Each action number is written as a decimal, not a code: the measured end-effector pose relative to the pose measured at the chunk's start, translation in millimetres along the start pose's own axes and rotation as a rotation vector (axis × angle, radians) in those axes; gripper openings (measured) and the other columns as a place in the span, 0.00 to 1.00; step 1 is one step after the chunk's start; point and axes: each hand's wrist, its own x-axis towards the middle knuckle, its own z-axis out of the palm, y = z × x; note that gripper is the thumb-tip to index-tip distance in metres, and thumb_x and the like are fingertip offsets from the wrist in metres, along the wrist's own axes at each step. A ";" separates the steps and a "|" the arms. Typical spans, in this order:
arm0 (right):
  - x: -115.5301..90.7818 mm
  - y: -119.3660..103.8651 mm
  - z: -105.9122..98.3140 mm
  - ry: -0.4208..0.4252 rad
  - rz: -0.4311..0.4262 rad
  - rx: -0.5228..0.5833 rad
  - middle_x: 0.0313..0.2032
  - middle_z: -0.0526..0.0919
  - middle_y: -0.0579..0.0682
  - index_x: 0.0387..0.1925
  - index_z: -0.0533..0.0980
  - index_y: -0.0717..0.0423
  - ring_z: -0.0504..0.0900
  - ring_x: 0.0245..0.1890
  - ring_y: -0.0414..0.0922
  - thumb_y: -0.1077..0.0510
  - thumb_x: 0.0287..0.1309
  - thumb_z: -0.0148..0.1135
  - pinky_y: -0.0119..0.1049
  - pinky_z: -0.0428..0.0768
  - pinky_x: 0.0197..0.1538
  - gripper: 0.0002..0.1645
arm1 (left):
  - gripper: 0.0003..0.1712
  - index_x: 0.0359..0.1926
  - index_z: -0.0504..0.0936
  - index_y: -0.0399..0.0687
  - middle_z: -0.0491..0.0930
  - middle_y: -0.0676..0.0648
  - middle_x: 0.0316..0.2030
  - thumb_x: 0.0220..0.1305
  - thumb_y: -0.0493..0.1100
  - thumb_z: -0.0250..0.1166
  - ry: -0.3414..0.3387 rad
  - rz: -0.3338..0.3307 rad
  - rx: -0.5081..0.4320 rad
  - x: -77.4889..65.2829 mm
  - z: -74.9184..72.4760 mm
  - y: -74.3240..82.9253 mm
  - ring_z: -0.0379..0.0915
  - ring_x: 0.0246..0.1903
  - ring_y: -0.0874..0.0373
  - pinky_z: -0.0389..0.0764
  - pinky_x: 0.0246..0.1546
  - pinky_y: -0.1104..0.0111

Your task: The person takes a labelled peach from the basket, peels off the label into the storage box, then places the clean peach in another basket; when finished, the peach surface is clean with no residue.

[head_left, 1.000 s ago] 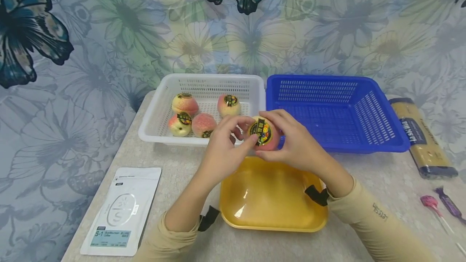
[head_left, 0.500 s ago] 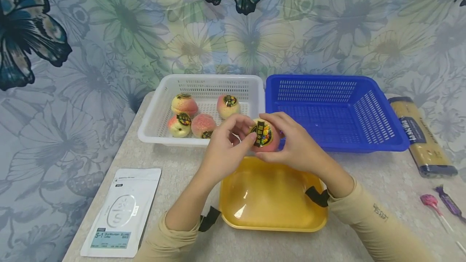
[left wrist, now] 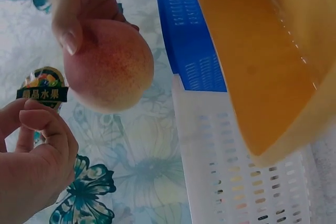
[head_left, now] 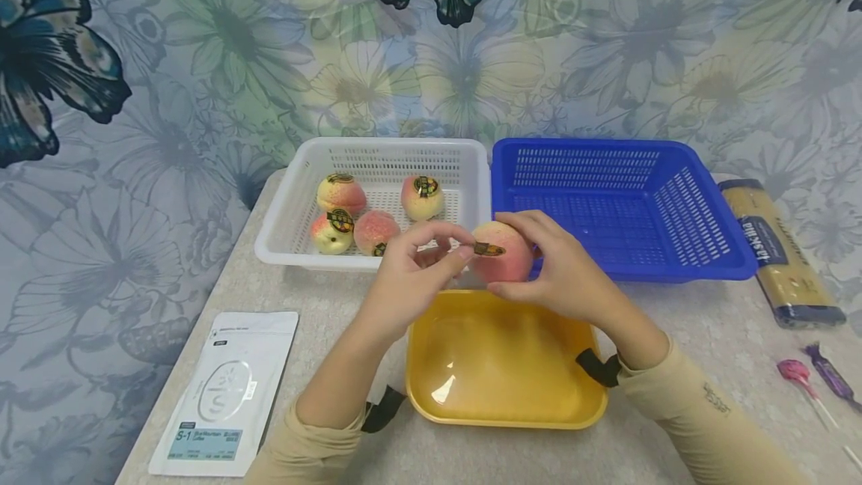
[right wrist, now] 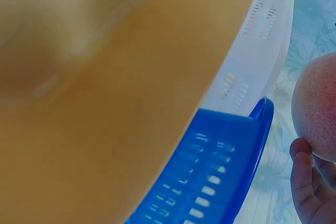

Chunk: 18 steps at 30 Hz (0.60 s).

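Note:
My right hand point(head_left: 562, 275) holds a pink and yellow peach point(head_left: 508, 260) above the far edge of a yellow tray point(head_left: 505, 414), thumb below and fingers round its far side. A black sticker point(left wrist: 44, 83) with fruit pictures and gold lettering is pinched between the thumb and fingers of my left hand point(head_left: 411, 283). In the head view the sticker is seen nearly edge-on against the peach; in the left wrist view it stands out beside the fruit. Whether one edge still touches the peach I cannot tell. The right wrist view catches only part of the peach and some fingertips.
Behind the hands, a white basket point(head_left: 283, 254) holds several peaches point(head_left: 340, 191) with similar stickers. Beside it stands a blue basket point(head_left: 646, 272). A white coffee pouch point(head_left: 222, 395) lies at left; a pasta packet point(head_left: 784, 257), a pink lollipop point(head_left: 796, 373) and a purple-wrapped candy point(head_left: 831, 376) lie at right.
The sticker lay flat on the peach facing the head camera; now it is lifted off that face in my left fingers. My right hand has moved slightly right, turning the peach.

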 end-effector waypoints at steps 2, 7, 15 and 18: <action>-1.4 2.4 -1.2 0.004 0.010 -0.006 0.58 0.74 0.44 0.68 0.68 0.46 0.77 0.49 0.39 0.43 0.43 0.80 0.38 0.83 0.49 0.50 | 0.07 0.45 0.83 0.46 0.71 0.48 0.33 0.66 0.38 0.65 -0.014 -0.001 0.012 -1.1 -1.4 -0.7 0.70 0.25 0.54 0.73 0.26 0.73; -4.8 6.9 -4.2 0.017 0.029 -0.009 0.58 0.75 0.45 0.67 0.69 0.47 0.77 0.49 0.40 0.44 0.42 0.81 0.39 0.83 0.49 0.50 | 0.08 0.47 0.82 0.45 0.74 0.46 0.36 0.68 0.40 0.64 -0.046 -0.043 0.015 -3.8 -5.3 -3.0 0.75 0.23 0.50 0.71 0.20 0.73; -8.6 10.2 -10.7 0.027 0.027 -0.026 0.58 0.75 0.45 0.67 0.69 0.47 0.77 0.49 0.39 0.45 0.42 0.81 0.37 0.83 0.49 0.50 | 0.09 0.46 0.85 0.45 0.83 0.43 0.41 0.65 0.37 0.64 -0.002 -0.095 0.049 -9.6 -10.9 -8.0 0.78 0.27 0.56 0.77 0.23 0.71; -10.3 9.8 -15.5 0.035 0.030 -0.036 0.58 0.75 0.44 0.67 0.69 0.47 0.76 0.49 0.39 0.45 0.41 0.82 0.35 0.82 0.48 0.50 | 0.10 0.45 0.85 0.45 0.84 0.44 0.40 0.62 0.38 0.67 0.006 -0.096 0.066 -11.0 -13.0 -12.2 0.79 0.27 0.57 0.78 0.24 0.72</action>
